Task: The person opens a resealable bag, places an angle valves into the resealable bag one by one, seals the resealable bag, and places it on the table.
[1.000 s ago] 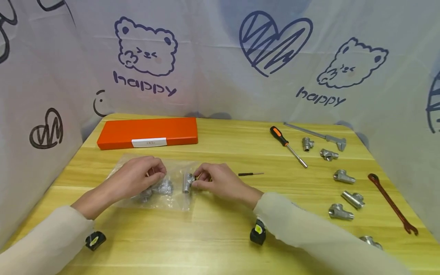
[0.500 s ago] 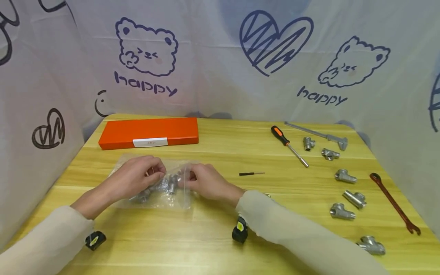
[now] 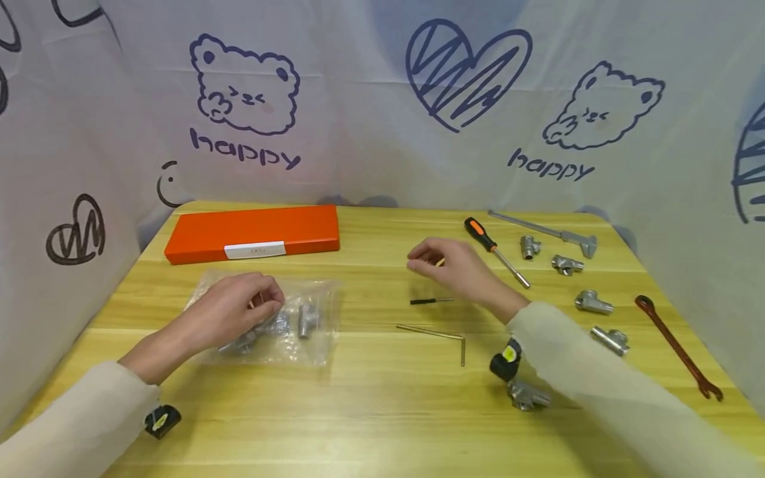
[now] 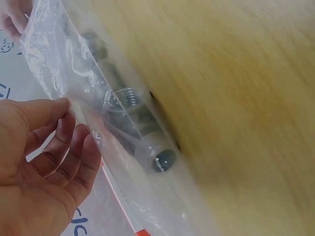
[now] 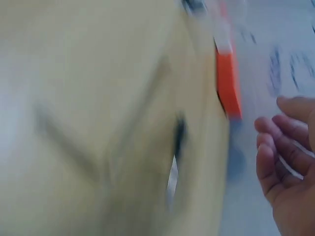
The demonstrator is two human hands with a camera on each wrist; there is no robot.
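My left hand (image 3: 263,307) rests on a clear plastic bag (image 3: 317,335) at the table's left and pinches its film. The bag holds several threaded metal fittings (image 3: 306,320). In the left wrist view the fingers (image 4: 74,142) touch the bag (image 4: 123,162) beside a fitting (image 4: 129,101). My right hand (image 3: 423,261) hovers over the middle of the table with loosely curled fingers and holds nothing. It is just above a small black screwdriver (image 3: 431,301). The right wrist view is blurred and shows the bare fingers (image 5: 275,162).
An L-shaped hex key (image 3: 439,334) lies near the centre. An orange box (image 3: 254,234) sits at the back left. At the right are an orange-handled screwdriver (image 3: 496,252), a caliper (image 3: 550,232), several tee fittings (image 3: 593,303) and a red wrench (image 3: 678,348).
My right hand let go of the fitting at the bag and moved right and away, to above the small screwdriver. The hex key now shows. My left hand stayed on the bag.
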